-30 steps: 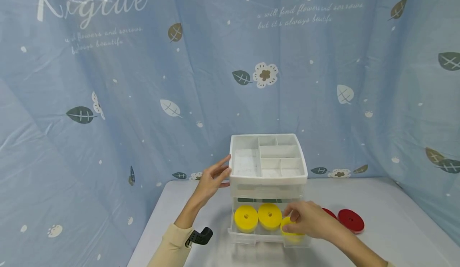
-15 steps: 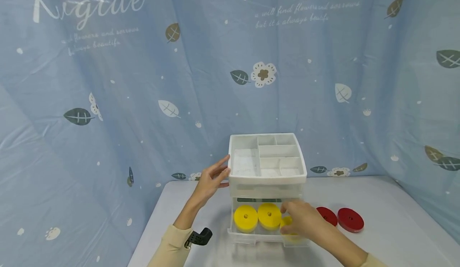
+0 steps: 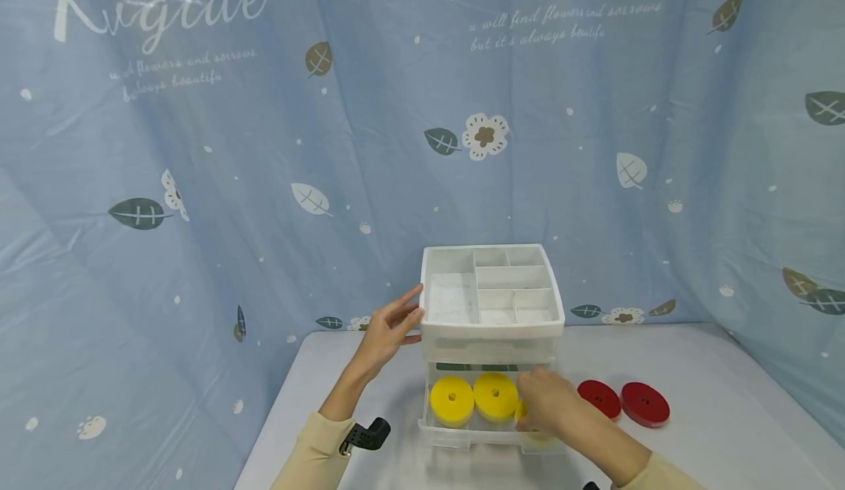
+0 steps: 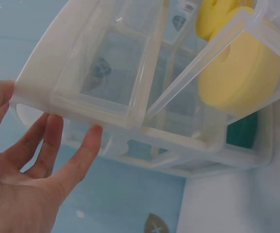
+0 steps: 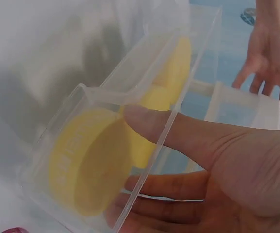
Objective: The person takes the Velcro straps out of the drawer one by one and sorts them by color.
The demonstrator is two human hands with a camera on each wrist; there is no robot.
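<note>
Head view: yellow discs (image 3: pixel 444 403) are in the drawer (image 3: pixel 491 435), red discs (image 3: pixel 636 403) seem left out, the loose left hand (image 3: pixel 385 336) touches the box (image 3: pixel 491 331), and I can't tell if the right hand (image 3: pixel 553 402) grips.

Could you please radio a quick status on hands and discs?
Left hand touching side of organizer. Right hand at rightmost yellow disc in open drawer, grip unclear. No obstruction visible.

On the blue curtain (image 3: pixel 396 145) we read a large white word (image 3: pixel 158 9), "Kvgide", its second letter uncertain, above "flowers and sorrows" and "always beautifu". Further right, below script cut by the top edge, we read "u will find flowers and sorrows" and "but it's always beautifu". A yellow disc (image 5: pixel 89 162) bears rim lettering we cannot decipher.
</note>
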